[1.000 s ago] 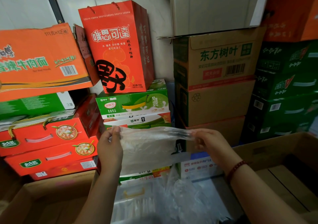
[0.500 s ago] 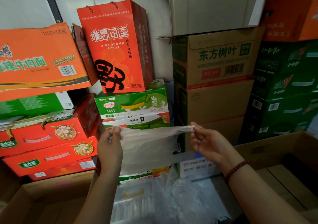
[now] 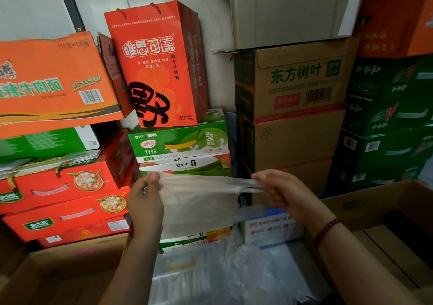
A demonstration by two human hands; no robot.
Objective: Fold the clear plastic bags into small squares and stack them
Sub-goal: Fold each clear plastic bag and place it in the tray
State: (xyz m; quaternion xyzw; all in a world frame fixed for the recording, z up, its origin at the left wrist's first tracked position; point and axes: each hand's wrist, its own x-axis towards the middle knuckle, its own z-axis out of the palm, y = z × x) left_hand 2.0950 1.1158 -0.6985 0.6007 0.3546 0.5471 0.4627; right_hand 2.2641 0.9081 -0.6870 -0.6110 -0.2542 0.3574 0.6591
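Stacked cartons (image 3: 290, 107) behind. Clear plastic bag (image 3: 199, 201) is pinched at its top corners by left hand (image 3: 145, 201) and right hand (image 3: 283, 192); long axis stretched horizontally between them.

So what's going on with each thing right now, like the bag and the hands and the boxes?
clear plastic bag: held up in the air, stretched between both hands, not yet a small square.
left hand: pinches the bag's left top edge.
right hand: grips the bag's right end.
loose plastic: crumpled, lying below the hands.
red gift bag: upright on the green box.
brown carton: closed, stacked.
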